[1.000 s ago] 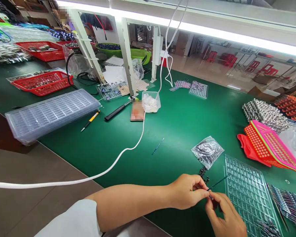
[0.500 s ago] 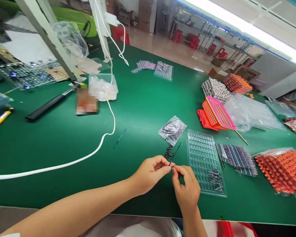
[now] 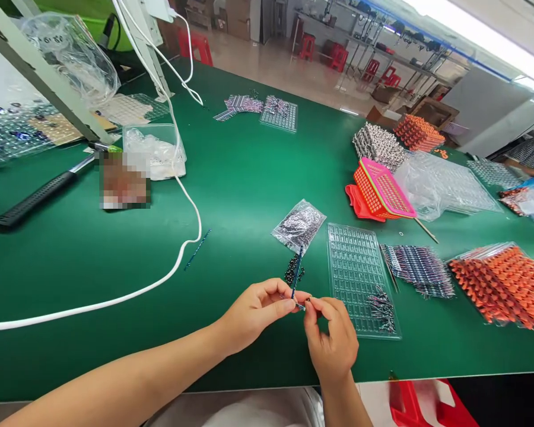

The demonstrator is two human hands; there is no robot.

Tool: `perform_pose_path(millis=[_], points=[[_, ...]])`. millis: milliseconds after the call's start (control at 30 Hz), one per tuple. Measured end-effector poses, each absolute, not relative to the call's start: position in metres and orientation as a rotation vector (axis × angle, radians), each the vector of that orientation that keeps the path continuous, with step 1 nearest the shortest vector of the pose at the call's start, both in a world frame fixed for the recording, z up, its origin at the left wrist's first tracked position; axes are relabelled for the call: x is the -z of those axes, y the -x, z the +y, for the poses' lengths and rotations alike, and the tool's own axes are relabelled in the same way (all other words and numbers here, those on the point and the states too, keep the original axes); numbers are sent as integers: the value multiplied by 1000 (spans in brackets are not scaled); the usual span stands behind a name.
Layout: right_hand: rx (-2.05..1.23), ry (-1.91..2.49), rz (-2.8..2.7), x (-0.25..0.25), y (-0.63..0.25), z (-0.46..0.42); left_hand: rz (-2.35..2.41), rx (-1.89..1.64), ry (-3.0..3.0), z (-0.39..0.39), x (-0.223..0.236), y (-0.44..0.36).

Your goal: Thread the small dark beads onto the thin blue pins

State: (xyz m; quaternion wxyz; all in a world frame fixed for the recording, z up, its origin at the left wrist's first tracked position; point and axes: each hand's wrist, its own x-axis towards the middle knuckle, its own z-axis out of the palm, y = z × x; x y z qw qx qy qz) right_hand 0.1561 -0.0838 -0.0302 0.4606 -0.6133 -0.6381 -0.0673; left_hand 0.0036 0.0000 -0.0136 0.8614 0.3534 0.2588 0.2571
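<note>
Head view: the left hand [image 3: 258, 311] pinches a narrow dark-blue strip [image 3: 296, 273] between thumb and fingers, its free length pointing to about 12 o'clock, while the right hand [image 3: 333, 338] closes its thumb and forefinger on a small dark piece [image 3: 308, 299] near the strip's lower end; the two sets of fingertips almost meet. The step in hand looks like close fingertip work at that end, and the next move seems to call for a steady left pinch and a fine, well-aligned touch from the right. From the hands, loose dark beads [image 3: 290, 270] lie at nearly 12 o'clock, a clear bag [image 3: 300, 224] just beyond them, a ribbed clear tray [image 3: 353, 261] at 2 o'clock with a tangle of thin pieces [image 3: 382, 309] on it, and a second blue strip [image 3: 198, 249] at 10 o'clock. Fingers cover the held strip's lower end, so whether the small piece is joined to it, I cannot tell. The left forearm is cut off at the lower edge, and pixelation blots out an object [image 3: 124, 181] far off at 10 o'clock.
</note>
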Motion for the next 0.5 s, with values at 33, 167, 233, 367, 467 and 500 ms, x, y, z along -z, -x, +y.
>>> perform_pose_path(millis=[33, 167, 233, 367, 467, 500], points=[[162, 1509, -1573, 30, -156, -84, 547, -535, -754, 0, 12, -4], [158, 1517, -1579, 32, -157, -84, 559, -534, -793, 0, 7, -3], [159, 1514, -1572, 32, -157, -84, 554, -536, -816, -1, 7, -2], [153, 1503, -1571, 33, -158, -85, 557, -562, -928, -6, 9, -1], [137, 1495, -1590, 33, -158, -85, 559, -582, -1047, -7, 10, 1], [138, 1496, -1593, 33, -158, -85, 557, -592, -1079, -8, 10, 1]])
